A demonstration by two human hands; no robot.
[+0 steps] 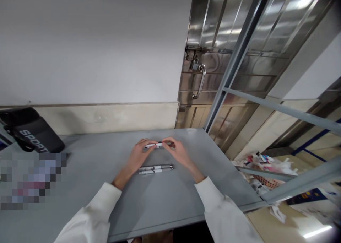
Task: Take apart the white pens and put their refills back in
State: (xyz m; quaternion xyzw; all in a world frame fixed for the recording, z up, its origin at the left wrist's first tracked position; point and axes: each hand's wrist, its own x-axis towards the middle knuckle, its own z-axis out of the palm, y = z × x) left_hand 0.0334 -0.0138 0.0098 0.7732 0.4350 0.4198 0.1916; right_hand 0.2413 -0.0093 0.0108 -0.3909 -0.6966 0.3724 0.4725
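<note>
A slim white and dark pen (pixel 159 144) is held level above the grey table (pixel 160 211), between my two hands. My left hand (pixel 139 152) pinches its left end. At its right end, the fingers of my right hand (pixel 178 151) are closed on it. Nearer to me, several similar pens (pixel 156 169) lie side by side on the tabletop, between my forearms and touched by neither hand.
A black case marked SPORT (pixel 39 131) stands at the table's back left, behind a pixelated patch. A grey metal frame (pixel 229 69) rises at the right edge. Beyond it, bags and a basket (pixel 269 181) sit low down. A wall borders the back.
</note>
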